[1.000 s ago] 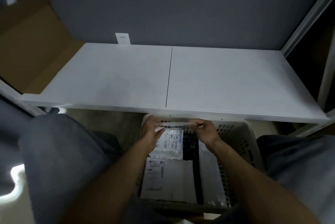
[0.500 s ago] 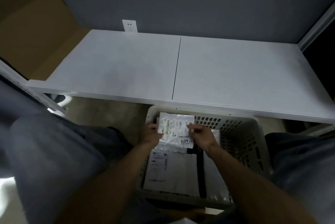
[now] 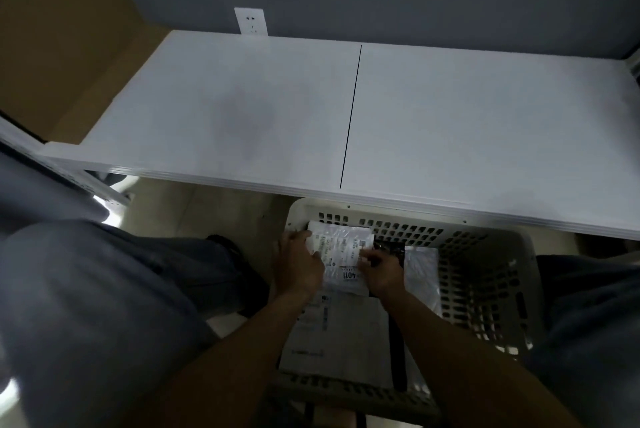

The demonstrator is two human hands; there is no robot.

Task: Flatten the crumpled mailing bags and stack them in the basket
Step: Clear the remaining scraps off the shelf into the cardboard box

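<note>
Inside the basket (image 3: 485, 254), at its far end, a small labelled mailing bag (image 3: 341, 252) is held by both hands. The left hand (image 3: 298, 268) grips the bag's left edge with curled fingers, and the right hand (image 3: 381, 271) pinches its right edge. Lower in the basket lies a larger flat bag (image 3: 346, 334). The white table (image 3: 242, 109) overhangs the basket's far rim.

Bags (image 3: 346, 256) in basket (image 3: 485, 275) — before, below table (image 3: 242, 109)
</note>
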